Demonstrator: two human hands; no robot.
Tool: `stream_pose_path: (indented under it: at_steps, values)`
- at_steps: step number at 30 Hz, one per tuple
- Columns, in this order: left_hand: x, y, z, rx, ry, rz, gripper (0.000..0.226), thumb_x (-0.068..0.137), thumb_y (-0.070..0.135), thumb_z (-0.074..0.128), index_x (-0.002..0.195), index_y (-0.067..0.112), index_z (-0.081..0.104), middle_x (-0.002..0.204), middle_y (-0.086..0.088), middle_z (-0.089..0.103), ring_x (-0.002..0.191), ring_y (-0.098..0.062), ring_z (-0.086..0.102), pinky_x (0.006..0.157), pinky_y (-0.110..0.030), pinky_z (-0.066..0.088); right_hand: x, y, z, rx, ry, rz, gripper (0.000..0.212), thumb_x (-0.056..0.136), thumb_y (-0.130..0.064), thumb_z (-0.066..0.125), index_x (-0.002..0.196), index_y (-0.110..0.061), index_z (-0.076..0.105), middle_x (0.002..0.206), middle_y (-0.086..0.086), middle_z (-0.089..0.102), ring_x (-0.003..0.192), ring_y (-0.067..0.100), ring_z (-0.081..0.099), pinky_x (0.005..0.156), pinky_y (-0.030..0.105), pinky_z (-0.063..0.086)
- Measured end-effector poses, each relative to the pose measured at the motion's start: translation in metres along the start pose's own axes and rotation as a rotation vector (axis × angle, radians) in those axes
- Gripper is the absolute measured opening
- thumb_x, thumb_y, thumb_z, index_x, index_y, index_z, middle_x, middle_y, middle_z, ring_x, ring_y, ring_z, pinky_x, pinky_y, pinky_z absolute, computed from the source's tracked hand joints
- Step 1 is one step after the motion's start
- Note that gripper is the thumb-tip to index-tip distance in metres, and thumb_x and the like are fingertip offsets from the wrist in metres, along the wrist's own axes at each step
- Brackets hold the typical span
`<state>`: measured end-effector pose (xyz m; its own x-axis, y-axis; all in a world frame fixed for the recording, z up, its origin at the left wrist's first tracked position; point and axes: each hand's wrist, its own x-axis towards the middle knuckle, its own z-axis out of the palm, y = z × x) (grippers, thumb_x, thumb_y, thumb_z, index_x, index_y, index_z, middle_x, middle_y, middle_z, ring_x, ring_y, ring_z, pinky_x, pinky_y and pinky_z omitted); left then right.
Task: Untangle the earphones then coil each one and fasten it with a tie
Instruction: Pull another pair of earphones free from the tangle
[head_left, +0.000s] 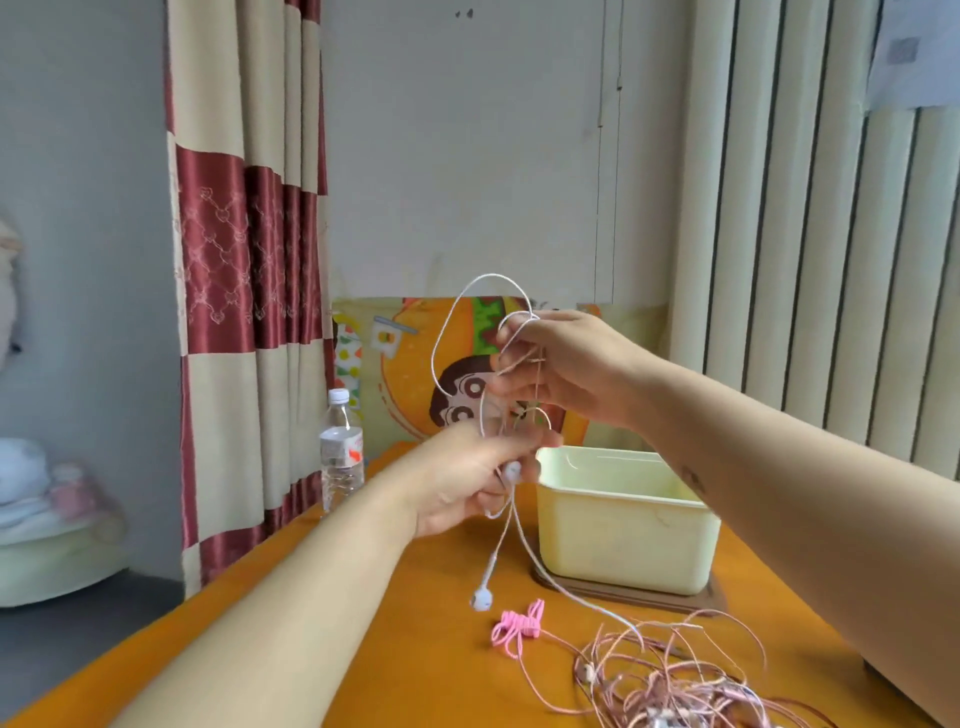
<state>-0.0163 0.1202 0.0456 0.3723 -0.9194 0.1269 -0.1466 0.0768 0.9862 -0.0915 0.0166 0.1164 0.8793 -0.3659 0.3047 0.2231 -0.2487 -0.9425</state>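
Tangled pink earphones (675, 675) sprawl beside looped, dangling white earphones (481, 597).

No legible text anywhere.

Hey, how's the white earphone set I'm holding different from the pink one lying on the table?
The white earphones hang in loose open loops between the left hand and right hand, one earbud dangling; the pink earphones lie on the table as a tight bundle bound round the middle. One cord is white, the other pink. Both are thin wired sets.
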Motion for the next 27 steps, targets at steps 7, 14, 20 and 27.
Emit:
stream_pose_path:
  at_steps: [7, 14, 20, 27]
  values:
    - [-0.017, -0.024, -0.067, 0.128, 0.409, 0.011, 0.025, 0.101, 0.019, 0.037, 0.085, 0.009, 0.055, 0.045, 0.008, 0.031, 0.037, -0.005, 0.021, 0.037, -0.018, 0.017, -0.016, 0.073, -0.009, -0.011, -0.128, 0.261, 0.005, 0.092, -0.008, 0.057, 0.092, -0.013, 0.055, 0.103, 0.011, 0.061, 0.099, 0.024, 0.061, 0.086, 0.037, 0.054]
    - [-0.021, -0.069, -0.077, 0.713, 0.147, -0.361, 0.025, 0.091, 0.028, 0.055, 0.102, 0.008, 0.064, 0.058, 0.005, 0.046, 0.046, -0.012, 0.031, 0.044, -0.024, 0.023, -0.059, 0.147, 0.003, -0.959, -0.821, 0.6, 0.063, 0.08, -0.031, 0.074, 0.135, -0.029, 0.044, 0.142, 0.0, 0.043, 0.123, 0.021, 0.05, 0.097, 0.039, 0.05]
    - [-0.011, -0.075, -0.034, 0.734, -0.021, -0.43, 0.036, 0.094, 0.028, 0.054, 0.115, 0.0, 0.058, 0.057, 0.005, 0.045, 0.047, -0.012, 0.031, 0.043, -0.023, 0.024, -0.079, 0.182, -0.018, -1.502, -0.96, 0.565, 0.095, 0.071, -0.047, 0.077, 0.147, -0.024, 0.024, 0.144, 0.006, 0.042, 0.125, 0.03, 0.047, 0.102, 0.042, 0.043]
    - [0.008, -0.043, 0.003, 0.637, -0.061, -0.288, 0.023, 0.096, 0.028, 0.051, 0.108, 0.01, 0.061, 0.054, 0.009, 0.046, 0.048, -0.01, 0.028, 0.045, -0.023, 0.022, -0.093, 0.188, -0.081, -1.599, -0.794, 0.692, 0.078, 0.074, -0.039, 0.076, 0.139, -0.016, 0.04, 0.129, 0.006, 0.056, 0.112, 0.026, 0.057, 0.087, 0.033, 0.047]
